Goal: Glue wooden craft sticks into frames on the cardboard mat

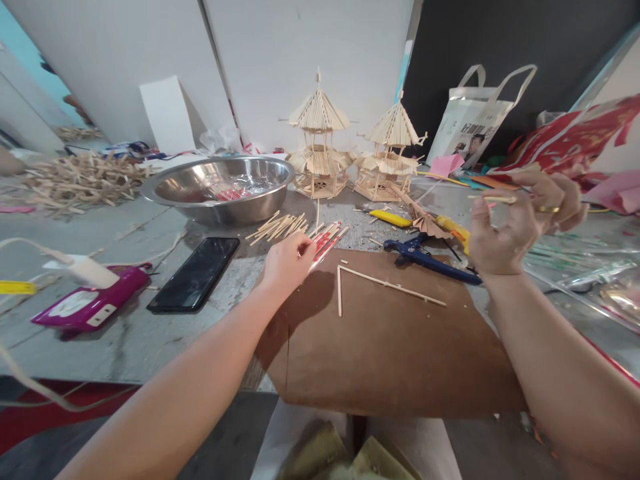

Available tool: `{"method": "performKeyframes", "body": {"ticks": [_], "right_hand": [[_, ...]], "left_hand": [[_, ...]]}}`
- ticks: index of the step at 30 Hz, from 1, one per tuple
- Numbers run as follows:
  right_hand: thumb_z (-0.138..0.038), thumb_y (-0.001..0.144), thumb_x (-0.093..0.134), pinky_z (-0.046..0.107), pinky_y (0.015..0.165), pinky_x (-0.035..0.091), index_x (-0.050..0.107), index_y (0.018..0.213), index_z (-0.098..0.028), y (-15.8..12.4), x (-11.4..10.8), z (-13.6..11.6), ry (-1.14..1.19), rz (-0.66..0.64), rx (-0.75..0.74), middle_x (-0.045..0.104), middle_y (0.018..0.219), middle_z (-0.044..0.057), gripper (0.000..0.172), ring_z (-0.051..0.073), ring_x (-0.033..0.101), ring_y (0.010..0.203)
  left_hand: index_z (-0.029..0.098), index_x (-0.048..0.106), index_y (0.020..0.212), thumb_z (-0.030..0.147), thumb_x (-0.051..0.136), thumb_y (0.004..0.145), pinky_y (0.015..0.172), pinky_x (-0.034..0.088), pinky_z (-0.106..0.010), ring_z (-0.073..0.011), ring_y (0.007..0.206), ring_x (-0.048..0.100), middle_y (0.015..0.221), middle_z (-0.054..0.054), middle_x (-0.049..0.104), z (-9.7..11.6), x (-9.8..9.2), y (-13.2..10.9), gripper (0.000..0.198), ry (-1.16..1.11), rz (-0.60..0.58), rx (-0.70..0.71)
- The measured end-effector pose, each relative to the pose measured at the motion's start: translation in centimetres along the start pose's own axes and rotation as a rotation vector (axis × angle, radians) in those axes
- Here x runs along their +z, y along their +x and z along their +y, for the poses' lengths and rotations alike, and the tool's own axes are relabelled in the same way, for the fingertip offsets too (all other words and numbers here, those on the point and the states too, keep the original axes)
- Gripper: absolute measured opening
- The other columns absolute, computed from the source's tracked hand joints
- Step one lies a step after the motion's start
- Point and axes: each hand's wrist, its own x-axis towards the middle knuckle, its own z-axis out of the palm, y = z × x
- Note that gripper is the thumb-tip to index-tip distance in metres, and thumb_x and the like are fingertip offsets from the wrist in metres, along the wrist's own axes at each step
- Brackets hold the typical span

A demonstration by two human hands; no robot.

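My left hand [291, 259] rests at the edge of a red-and-clear packet [327, 241] with thin wooden sticks on it. Its fingers are closed, and what they pinch is hidden. Just behind it lies a loose pile of wooden sticks [280, 227]. Raised at the right, my right hand [525, 217] pinches a short wooden stick [493, 199] between thumb and forefinger. On the brown board [390, 353] between my arms, a long stick [395, 287] and a shorter stick [339, 293] meet at a corner. A tiny stick piece lies just above them.
Blue pliers [425, 259] and a yellow cutter [390, 218] lie beyond the board. Two stick pagodas [320, 160] stand at the back. A steel basin [215, 213], a phone [195, 275] and a purple glue-gun-like device or power strip [95, 300] with a white plug are at left.
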Motion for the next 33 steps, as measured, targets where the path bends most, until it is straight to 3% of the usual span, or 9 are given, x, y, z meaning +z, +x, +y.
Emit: {"method": "performKeyframes", "body": {"ticks": [3, 5, 9, 14, 20, 23, 26, 29, 33], "right_hand": [[-0.032, 0.074, 0.050, 0.037, 0.064, 0.038, 0.054, 0.086, -0.028, 0.6, -0.8, -0.3, -0.218, 0.366, -0.135, 0.049, 0.103, 0.006, 0.014, 0.031, 0.035, 0.108], [-0.030, 0.072, 0.052, 0.037, 0.067, 0.038, 0.055, 0.079, -0.029, 1.0, -0.7, -0.6, -0.220, 0.438, -0.191, 0.050, 0.102, 0.003, 0.007, 0.029, 0.034, 0.109], [-0.026, 0.070, 0.054, 0.033, 0.065, 0.041, 0.052, 0.070, -0.024, 1.3, 1.3, -1.6, 0.282, 0.513, -0.077, 0.054, 0.078, 0.001, 0.003, 0.017, 0.052, 0.076], [-0.027, 0.070, 0.049, 0.030, 0.065, 0.044, 0.047, 0.070, -0.022, 0.2, 3.5, -5.1, 0.698, 0.122, 0.164, 0.053, 0.074, -0.002, 0.005, 0.012, 0.054, 0.073], [-0.040, 0.078, 0.035, 0.032, 0.065, 0.045, 0.048, 0.075, -0.022, -0.8, 3.9, -8.6, 0.630, -0.251, 0.268, 0.056, 0.077, 0.003, 0.022, 0.016, 0.055, 0.077], [-0.043, 0.078, 0.033, 0.032, 0.063, 0.046, 0.049, 0.074, -0.022, -0.4, 3.8, -8.9, 0.582, -0.309, 0.262, 0.056, 0.076, 0.003, 0.027, 0.017, 0.055, 0.078], [-0.039, 0.076, 0.038, 0.032, 0.062, 0.045, 0.049, 0.070, -0.022, 0.8, 2.7, -7.9, 0.637, -0.283, 0.304, 0.055, 0.073, 0.001, 0.021, 0.015, 0.055, 0.073], [-0.031, 0.075, 0.042, 0.030, 0.058, 0.044, 0.051, 0.068, -0.021, 2.4, 0.4, -5.6, 0.775, -0.180, 0.420, 0.053, 0.068, -0.001, 0.015, 0.011, 0.052, 0.061], [-0.025, 0.074, 0.046, 0.027, 0.049, 0.040, 0.053, 0.066, -0.020, 3.7, -2.5, -1.4, 0.692, 0.022, 0.532, 0.051, 0.058, -0.002, 0.012, 0.009, 0.048, 0.050]], "left_hand": [[0.016, 0.054, 0.065, 0.031, 0.044, 0.070, 0.049, 0.030, -0.023, -0.0095, 0.049, 0.044, 0.055, 0.001, 0.053, 0.0, 0.0, 0.0, 0.019, -0.026, 0.026, -0.023], [0.016, 0.054, 0.065, 0.030, 0.045, 0.070, 0.048, 0.032, -0.022, -0.0094, 0.048, 0.044, 0.052, 0.002, 0.051, 0.2, -0.1, 0.0, 0.017, -0.120, 0.025, -0.079], [0.016, 0.049, 0.072, 0.034, 0.043, 0.073, 0.044, 0.038, -0.022, -0.0090, 0.045, 0.047, 0.057, 0.000, 0.053, 1.9, -1.1, -0.3, 0.019, -0.664, -0.182, -0.233], [0.016, 0.045, 0.077, 0.027, 0.048, 0.073, 0.050, 0.046, -0.028, -0.0103, 0.051, 0.056, 0.093, -0.007, 0.057, 6.4, -2.1, -0.4, 0.012, -1.111, -0.599, -0.290], [0.014, 0.041, 0.072, 0.019, 0.042, 0.070, 0.049, 0.046, -0.028, -0.0143, 0.049, 0.058, 0.060, -0.001, 0.053, 12.0, 3.4, -1.4, 0.005, -1.452, -0.980, -0.365], [0.013, 0.041, 0.070, 0.023, 0.039, 0.069, 0.046, 0.045, -0.028, -0.0157, 0.045, 0.057, 0.054, -0.002, 0.053, 13.5, 5.9, -2.9, 0.010, -1.499, -1.273, -0.363], [0.016, 0.039, 0.069, 0.029, 0.043, 0.071, 0.042, 0.042, -0.027, -0.0147, 0.043, 0.055, 0.055, -0.001, 0.056, 13.2, 5.8, -4.1, 0.014, -1.376, -1.471, -0.258], [0.017, 0.040, 0.065, 0.030, 0.050, 0.069, 0.039, 0.038, -0.022, -0.0107, 0.038, 0.049, 0.045, 0.005, 0.046, 11.7, 3.8, -4.5, 0.017, -1.177, -1.467, -0.183], [0.015, 0.046, 0.065, 0.031, 0.051, 0.070, 0.038, 0.031, -0.016, -0.0046, 0.037, 0.041, 0.045, 0.007, 0.042, 9.6, 0.1, -4.1, 0.017, -0.913, -1.364, -0.034]]}}
